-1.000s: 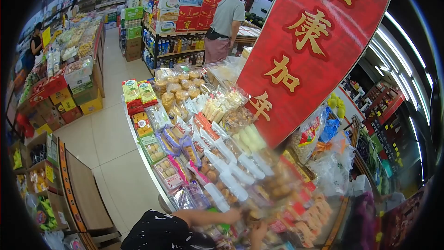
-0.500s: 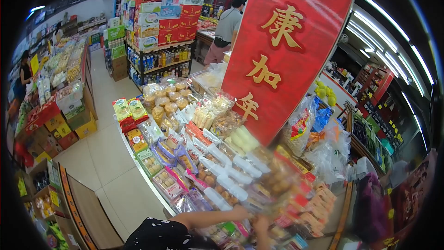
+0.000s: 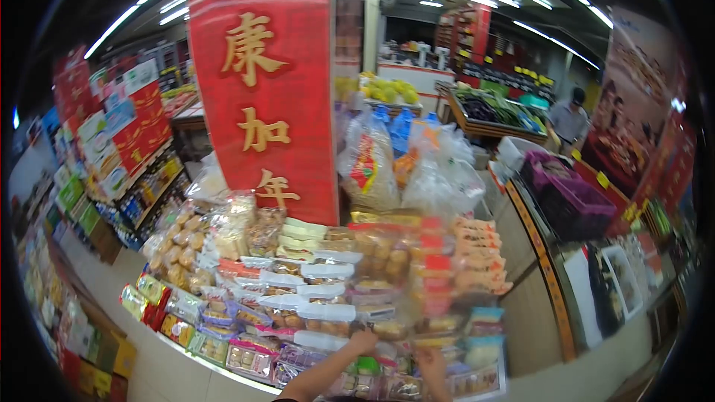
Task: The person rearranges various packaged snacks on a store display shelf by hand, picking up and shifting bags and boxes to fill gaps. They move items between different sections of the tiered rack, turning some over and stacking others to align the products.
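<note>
My left hand (image 3: pixel 363 340) reaches in over the near rows of wrapped baked goods, fingers curled in at the packets; what they grip cannot be made out. To its right, my right hand (image 3: pixel 430 363) is low over the packets, its fingers blurred and partly hidden. Just beyond and between the hands lies a clear-wrapped pastry packet (image 3: pixel 390 329). White-banded bun packets (image 3: pixel 328 311) run in a row left of the hands. On the right, clear packs with blue-and-white labels (image 3: pixel 485 342) stand near my right hand.
Behind the display hangs a tall red banner (image 3: pixel 261 89) with gold characters. Bulging clear plastic bags (image 3: pixel 370 160) stand beside it. Orange-toned packs (image 3: pixel 480 257) are stacked at the display's right. A purple crate (image 3: pixel 573 205) and a person (image 3: pixel 570 120) are farther right. Stacked drink cartons (image 3: pixel 119 119) stand left.
My view has turned to the right, so the banner and display now appear farther left. Both hands stay low over the packets, close together.
</note>
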Demonstrator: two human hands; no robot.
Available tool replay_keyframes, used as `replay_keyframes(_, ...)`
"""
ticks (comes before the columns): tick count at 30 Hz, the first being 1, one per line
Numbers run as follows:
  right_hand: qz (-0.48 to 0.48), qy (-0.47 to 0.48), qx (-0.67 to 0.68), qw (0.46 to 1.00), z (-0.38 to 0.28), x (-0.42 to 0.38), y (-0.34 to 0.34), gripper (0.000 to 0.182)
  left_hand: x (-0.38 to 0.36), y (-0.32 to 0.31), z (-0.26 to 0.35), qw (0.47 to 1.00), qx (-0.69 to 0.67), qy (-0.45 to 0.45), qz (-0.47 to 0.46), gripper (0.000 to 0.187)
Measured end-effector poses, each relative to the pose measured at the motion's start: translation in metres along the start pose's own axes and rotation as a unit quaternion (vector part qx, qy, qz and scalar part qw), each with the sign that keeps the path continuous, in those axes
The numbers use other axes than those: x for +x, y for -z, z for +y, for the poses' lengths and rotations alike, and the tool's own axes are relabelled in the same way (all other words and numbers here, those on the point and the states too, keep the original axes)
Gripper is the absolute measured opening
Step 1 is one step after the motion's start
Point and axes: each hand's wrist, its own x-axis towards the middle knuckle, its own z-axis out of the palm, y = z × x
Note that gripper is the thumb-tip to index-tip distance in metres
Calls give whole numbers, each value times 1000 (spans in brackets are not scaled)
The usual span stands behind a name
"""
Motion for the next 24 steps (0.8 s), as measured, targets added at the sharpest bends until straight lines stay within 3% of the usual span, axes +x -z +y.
replay_keyframes(2,49,-77,37,995,11,-27,23,23,-17,24,9,1000,3,-14,-9,42)
replay_keyframes(4,48,-263,28,963,-4,-44,63,20,-18,29,8,999,33,-26,-15,46)
replay_keyframes(6,115,-245,53,961,87,-72,60,20,-16,28,7,998,43,-35,-31,47)
replay_keyframes(8,224,-313,20,923,32,-72,103,18,-13,26,6,997,51,-42,-43,49)
replay_keyframes(9,229,-318,23,920,56,-78,98,18,-15,24,8,996,58,-37,-52,50)
replay_keyframes(10,314,-300,89,896,92,-89,98,15,-17,23,11,996,63,-33,-62,52)
replay_keyframes(11,394,-276,154,863,132,-104,98,13,-37,37,23,999,43,-20,-24,42)
replay_keyframes(12,396,-277,155,861,163,-121,104,13,-42,32,26,998,46,-21,-24,42)
replay_keyframes(14,356,-339,111,864,205,-138,110,31,-49,13,27,979,20,2,204,31)
replay_keyframes(15,356,-340,115,863,196,-136,114,31,-46,9,23,978,23,3,205,31)
replay_keyframes(17,320,-442,99,832,122,-122,145,47,-39,0,14,970,55,-52,232,26)
replay_keyframes(20,350,-461,169,798,143,-126,141,44,-36,22,21,985,85,-30,144,28)
replay_keyframes(24,387,-428,184,796,135,-132,147,43,-25,31,26,987,75,-11,140,30)
